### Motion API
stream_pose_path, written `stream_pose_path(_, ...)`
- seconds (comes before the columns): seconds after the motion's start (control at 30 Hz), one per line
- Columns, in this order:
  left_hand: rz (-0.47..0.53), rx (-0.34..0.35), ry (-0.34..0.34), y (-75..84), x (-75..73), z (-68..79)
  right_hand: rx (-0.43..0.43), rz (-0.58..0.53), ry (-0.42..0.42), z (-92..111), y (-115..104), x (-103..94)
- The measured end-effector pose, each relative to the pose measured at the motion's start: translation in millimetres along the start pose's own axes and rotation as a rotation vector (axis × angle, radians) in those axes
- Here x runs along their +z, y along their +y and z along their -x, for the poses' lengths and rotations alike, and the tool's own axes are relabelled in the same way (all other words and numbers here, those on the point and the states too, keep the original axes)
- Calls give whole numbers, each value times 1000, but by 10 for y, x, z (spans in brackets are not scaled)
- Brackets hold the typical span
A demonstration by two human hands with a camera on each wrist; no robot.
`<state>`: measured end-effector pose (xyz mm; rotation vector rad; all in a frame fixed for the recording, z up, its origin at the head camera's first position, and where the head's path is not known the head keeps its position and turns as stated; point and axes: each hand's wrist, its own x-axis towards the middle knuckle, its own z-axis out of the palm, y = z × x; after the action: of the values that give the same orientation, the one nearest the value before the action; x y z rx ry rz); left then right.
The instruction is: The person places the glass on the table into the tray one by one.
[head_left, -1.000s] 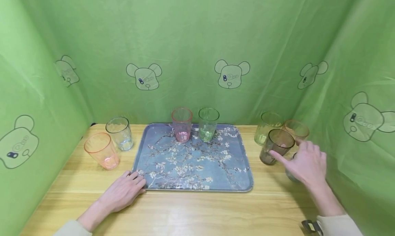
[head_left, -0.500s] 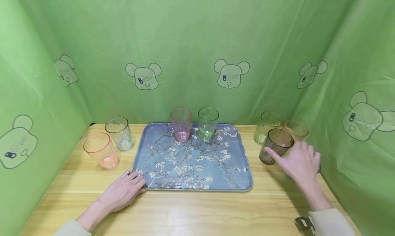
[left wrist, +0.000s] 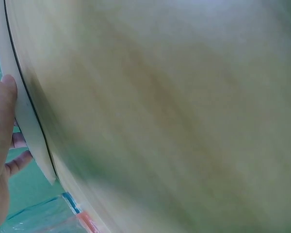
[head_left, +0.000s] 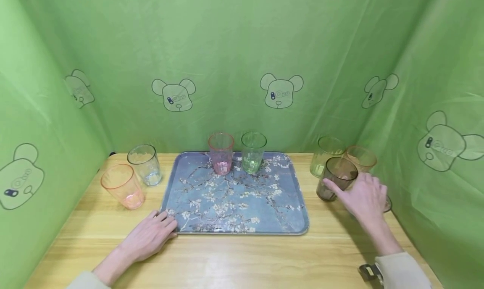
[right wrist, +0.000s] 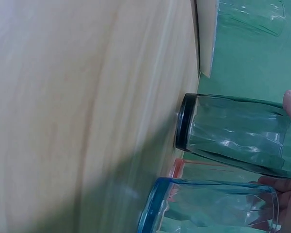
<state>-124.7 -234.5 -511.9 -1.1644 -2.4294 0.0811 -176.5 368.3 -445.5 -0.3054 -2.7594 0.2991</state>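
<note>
My left hand holds the near left corner of a blue blossom-patterned tray, thumb at its front edge and fingers at its left side. In the left wrist view the thumb lies against the tray's pale side. My right hand grips a dark smoky tumbler that stands upright right of the tray, thumb on the near left side. Some fingers are hidden behind it. In the right wrist view a clear bluish tumbler stands close beside the fingers; the head view shows little of it.
On the tray's far side stand a pink tumbler and a green tumbler. Left of it are an orange tumbler and a clear blue tumbler. A yellow-green tumbler and another orange tumbler stand behind the dark one. Green curtains surround the table.
My right hand has shifted left onto the dark tumbler, its thumb now against the glass. The left hand and the tray stay put.
</note>
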Motion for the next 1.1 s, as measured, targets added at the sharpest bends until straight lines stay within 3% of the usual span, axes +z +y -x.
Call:
stream_pose_path(0.4, -4, -4, 1, 11, 4, 8, -89, -52, 26, -7, -55, 6)
stream_pose_path(1.1, -23, 13, 18, 2, 4, 0, -157, -173, 6, -58, -198, 72)
